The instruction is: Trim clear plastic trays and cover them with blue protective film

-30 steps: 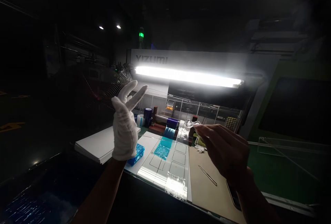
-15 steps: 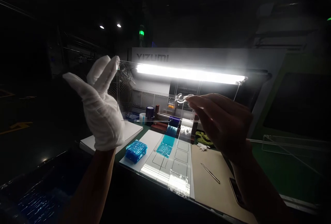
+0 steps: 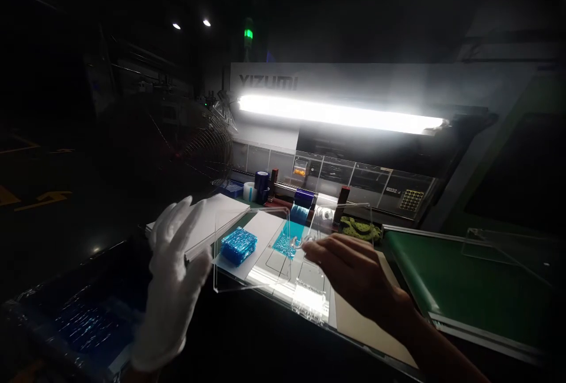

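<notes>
My left hand (image 3: pixel 170 280), in a white cotton glove and slightly blurred, sits at the left edge of a transparent plastic sheet (image 3: pixel 252 241). Whether it grips that edge, I cannot tell. The sheet hangs tilted just above the work surface. My bare right hand (image 3: pixel 356 271) pinches a small transparent curled plastic piece (image 3: pixel 300 243) at the sheet's far side. Below the sheet lie a crumpled blue block (image 3: pixel 239 246) and a teal film patch (image 3: pixel 285 240) on a white board (image 3: pixel 265 227) marked with outlined rectangles.
A stack of white sheets (image 3: pixel 216 213) lies left of the board, and crinkled transparent film (image 3: pixel 309 306) lies at its front edge. A tan mat (image 3: pixel 360 327) and a green mat (image 3: pixel 460 280) lie to the right. Tape rolls (image 3: pixel 262 185) stand behind, beneath a bright lamp (image 3: pixel 340 113).
Both hands have come down from in front of the lamp, carrying the sheet to just above the board. My view has tilted down, and the green mat now shows at right.
</notes>
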Action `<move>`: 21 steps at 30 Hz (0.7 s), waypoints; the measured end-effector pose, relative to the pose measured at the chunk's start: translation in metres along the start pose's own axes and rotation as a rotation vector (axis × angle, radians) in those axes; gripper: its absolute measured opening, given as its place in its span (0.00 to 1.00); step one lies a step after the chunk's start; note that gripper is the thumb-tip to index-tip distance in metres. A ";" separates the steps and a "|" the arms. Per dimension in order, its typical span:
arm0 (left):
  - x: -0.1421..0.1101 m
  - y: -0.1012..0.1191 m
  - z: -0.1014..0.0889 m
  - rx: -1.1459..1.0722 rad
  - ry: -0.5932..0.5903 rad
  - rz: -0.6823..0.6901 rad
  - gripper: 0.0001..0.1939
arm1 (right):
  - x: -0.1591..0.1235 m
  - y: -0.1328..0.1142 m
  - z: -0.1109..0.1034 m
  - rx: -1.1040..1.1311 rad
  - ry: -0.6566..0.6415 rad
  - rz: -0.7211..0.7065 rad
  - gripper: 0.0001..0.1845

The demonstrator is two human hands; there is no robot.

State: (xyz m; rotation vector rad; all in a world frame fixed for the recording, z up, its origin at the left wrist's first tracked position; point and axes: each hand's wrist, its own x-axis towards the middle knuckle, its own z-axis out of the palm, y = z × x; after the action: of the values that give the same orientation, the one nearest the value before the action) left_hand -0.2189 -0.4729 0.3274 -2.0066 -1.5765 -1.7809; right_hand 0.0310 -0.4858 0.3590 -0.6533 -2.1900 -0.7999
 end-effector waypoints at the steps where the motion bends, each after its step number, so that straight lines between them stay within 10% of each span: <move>1: -0.008 -0.006 0.002 0.085 -0.031 0.015 0.38 | -0.008 0.000 0.005 0.010 -0.035 0.005 0.04; 6: -0.028 -0.012 0.033 0.499 -0.177 0.355 0.71 | -0.026 0.000 0.018 0.000 -0.165 0.026 0.05; 16: -0.021 -0.006 0.060 0.546 -0.266 0.468 0.62 | -0.014 0.006 0.008 -0.020 -0.255 0.042 0.10; 21: -0.016 -0.027 0.055 0.511 -0.253 0.445 0.66 | -0.015 0.025 -0.026 -0.138 -0.417 0.193 0.54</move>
State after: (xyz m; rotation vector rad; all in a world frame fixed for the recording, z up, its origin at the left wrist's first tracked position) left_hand -0.1945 -0.4369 0.2814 -2.1393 -1.3110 -0.8930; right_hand 0.0682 -0.4896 0.3706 -1.1700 -2.4020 -0.7691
